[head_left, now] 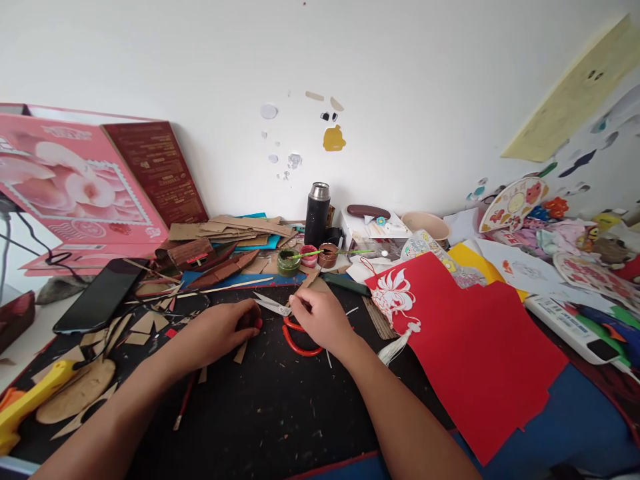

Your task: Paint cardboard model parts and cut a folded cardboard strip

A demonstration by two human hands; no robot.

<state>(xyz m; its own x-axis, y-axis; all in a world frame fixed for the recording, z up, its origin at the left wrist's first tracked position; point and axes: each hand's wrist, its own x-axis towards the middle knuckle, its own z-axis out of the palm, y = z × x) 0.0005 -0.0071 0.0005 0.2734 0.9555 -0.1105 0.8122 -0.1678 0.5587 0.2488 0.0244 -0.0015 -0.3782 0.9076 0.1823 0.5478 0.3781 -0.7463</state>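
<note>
Red-handled, metal-bladed scissors (284,311) lie in front of the black cylindrical flask (317,217) — probably light, stiff, best held by the loops (301,351). The left hand (240,325) and right hand (323,321) curl narrowly; whether either grips anything, one cannot tell.

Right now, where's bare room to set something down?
The black mat between the paintbrush and right forearm, nearer than the scissors, bears only specks. Crowded: left, around the phone and cardboard scraps; behind, around the jars.
</note>
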